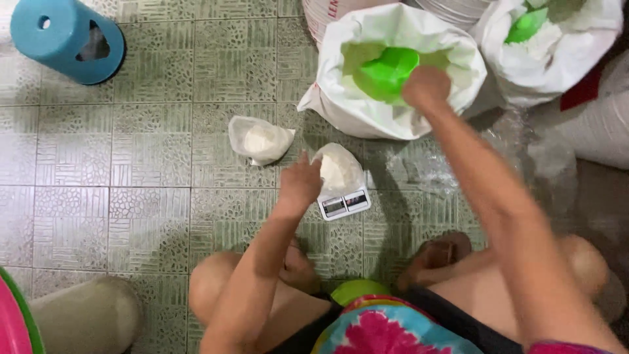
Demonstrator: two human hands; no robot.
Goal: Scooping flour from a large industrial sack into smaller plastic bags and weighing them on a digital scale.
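Observation:
My left hand (pixel 300 181) grips the open edge of a clear plastic bag of white powder (pixel 338 170). That bag stands on a small white digital scale (pixel 344 203) on the tiled floor. My right hand (pixel 426 86) is shut on the handle of a green plastic scoop (pixel 384 72). The scoop is inside a large open white sack (pixel 367 108) of white powder, just beyond the scale. A second filled plastic bag (pixel 260 139) lies on the floor left of the scale.
Another white sack (pixel 550 62) with a green scoop (pixel 526 26) stands at the top right. A blue plastic stool (pixel 65 40) sits at the top left. Crumpled clear plastic (pixel 524 147) lies right of the scale. My knees and feet are below, with a pale container (pixel 88 314) at bottom left.

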